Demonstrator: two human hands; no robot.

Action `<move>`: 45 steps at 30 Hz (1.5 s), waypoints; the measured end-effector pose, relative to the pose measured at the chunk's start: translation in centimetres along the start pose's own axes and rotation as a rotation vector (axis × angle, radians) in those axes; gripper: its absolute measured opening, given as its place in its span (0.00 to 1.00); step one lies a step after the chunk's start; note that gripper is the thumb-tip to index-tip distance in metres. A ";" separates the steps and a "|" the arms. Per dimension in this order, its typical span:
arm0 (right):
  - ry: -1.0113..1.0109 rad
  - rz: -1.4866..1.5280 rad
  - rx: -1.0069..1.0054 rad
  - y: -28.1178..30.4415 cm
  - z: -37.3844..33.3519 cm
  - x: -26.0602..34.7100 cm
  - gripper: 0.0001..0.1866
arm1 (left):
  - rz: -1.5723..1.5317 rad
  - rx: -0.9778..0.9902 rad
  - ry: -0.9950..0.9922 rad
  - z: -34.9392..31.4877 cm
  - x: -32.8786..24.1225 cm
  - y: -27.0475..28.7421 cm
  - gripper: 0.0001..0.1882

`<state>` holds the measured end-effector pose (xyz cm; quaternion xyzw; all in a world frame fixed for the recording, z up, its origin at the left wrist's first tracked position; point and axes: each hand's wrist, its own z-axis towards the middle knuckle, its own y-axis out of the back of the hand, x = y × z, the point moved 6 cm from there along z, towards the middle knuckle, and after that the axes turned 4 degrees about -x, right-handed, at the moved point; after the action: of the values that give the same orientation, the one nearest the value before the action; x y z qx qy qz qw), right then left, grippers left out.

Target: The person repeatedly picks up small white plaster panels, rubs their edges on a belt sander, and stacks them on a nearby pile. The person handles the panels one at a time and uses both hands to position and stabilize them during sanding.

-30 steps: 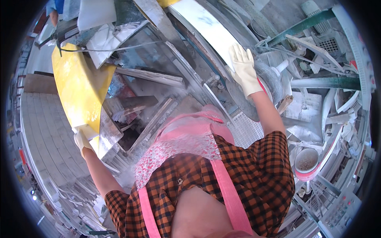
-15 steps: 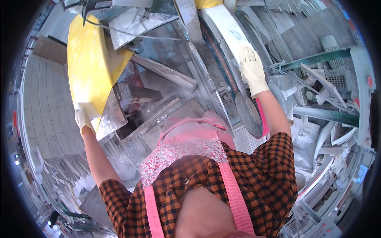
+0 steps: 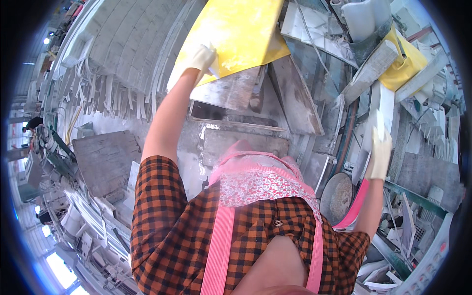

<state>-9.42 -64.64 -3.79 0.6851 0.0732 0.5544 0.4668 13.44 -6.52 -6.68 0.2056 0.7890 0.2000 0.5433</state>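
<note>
Both my hands wear pale cream gloves. My left hand [image 3: 199, 60] is closed at the near edge of a large yellow sheet [image 3: 236, 34], draped over a stack at the upper middle. A small white piece [image 3: 213, 70] shows at its fingers, too bright and smeared to name. My right hand [image 3: 380, 155] is at the near end of a long white bar [image 3: 386, 103] on the machine at the right. Its fingers reach forward along the bar, blurred at the tips. Below that hand is a round grey disc [image 3: 336, 199] beside a pink-red curved band [image 3: 355, 209].
Stacked pale strips [image 3: 118, 54] fill the upper left. Grey boards [image 3: 295, 96] lean in the middle, and another board [image 3: 105, 162] lies at the left. A second yellow sheet [image 3: 405, 61] hangs at the upper right. A green rail [image 3: 413, 196] runs at the right.
My view has turned to the left, so the scene has shifted rightward. My left hand remains by the yellow sheet's edge; my right hand remains by the white bar, its fingers now blurred.
</note>
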 end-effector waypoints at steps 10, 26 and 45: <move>-0.034 0.887 0.230 -34.6 -8.8 27.1 0.22 | 0.003 -0.006 0.003 -3.0 0.7 1.0 0.32; 0.583 0.529 0.181 -21.7 -4.6 18.8 0.20 | -0.050 -0.251 -0.141 -3.4 0.8 -1.3 0.44; 0.235 -0.586 -0.065 3.4 5.3 -18.0 0.47 | -0.195 -0.224 -0.011 -3.7 0.0 -1.6 0.31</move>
<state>-13.18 -80.62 -13.50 0.5510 0.3032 0.4737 0.6165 9.78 -8.15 -6.34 0.0672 0.7750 0.2320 0.5840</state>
